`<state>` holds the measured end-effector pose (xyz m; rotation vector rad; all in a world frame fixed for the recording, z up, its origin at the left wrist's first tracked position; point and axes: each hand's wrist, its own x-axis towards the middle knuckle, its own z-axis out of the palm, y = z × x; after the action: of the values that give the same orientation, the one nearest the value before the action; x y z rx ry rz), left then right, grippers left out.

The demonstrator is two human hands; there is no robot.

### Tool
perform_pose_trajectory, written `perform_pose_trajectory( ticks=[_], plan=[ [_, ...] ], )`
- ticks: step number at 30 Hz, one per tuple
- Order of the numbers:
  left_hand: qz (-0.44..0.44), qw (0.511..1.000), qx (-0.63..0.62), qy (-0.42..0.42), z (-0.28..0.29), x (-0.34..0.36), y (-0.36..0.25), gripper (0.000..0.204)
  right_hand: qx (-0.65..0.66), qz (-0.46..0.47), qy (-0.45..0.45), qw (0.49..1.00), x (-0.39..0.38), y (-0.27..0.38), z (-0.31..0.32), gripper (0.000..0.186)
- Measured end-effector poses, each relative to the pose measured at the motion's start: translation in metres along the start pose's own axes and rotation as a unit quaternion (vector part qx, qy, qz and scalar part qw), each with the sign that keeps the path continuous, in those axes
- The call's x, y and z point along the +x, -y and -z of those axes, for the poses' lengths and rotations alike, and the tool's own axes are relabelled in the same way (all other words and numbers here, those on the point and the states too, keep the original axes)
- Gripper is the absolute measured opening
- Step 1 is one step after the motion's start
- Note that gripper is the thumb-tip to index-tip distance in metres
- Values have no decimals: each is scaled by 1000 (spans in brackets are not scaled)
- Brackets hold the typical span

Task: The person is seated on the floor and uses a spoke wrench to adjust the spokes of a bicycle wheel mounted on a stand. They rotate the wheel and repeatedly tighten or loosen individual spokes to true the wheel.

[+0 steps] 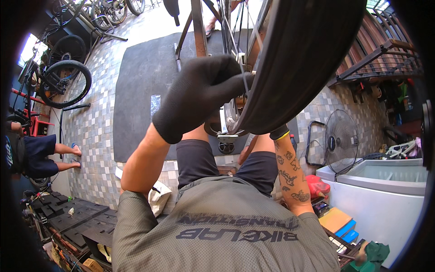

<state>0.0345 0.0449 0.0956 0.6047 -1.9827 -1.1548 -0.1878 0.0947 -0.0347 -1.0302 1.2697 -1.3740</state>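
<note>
Black rubber bicycle tyre (308,59), on spoked wheel, top centre. Left hand (199,97), black-gloved, is clamped on tyre edge beside spokes. Right hand (279,132) is hidden beneath tyre; grip cannot be told. Even thumb pressure is advised.

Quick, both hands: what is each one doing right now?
Left hand: gloved, fingers closed at the rim and spokes of the bicycle wheel.
Right hand: mostly hidden behind the tyre; only the glove cuff shows, so its grip cannot be told.
</note>
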Motion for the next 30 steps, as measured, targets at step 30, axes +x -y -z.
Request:
perform_pose_trajectory(
  ticks=[30],
  plan=[
    [195, 979, 49, -15, -16, -4, 30, 25, -58, 72, -72, 993, 13, -11, -22, 26]
  ],
)
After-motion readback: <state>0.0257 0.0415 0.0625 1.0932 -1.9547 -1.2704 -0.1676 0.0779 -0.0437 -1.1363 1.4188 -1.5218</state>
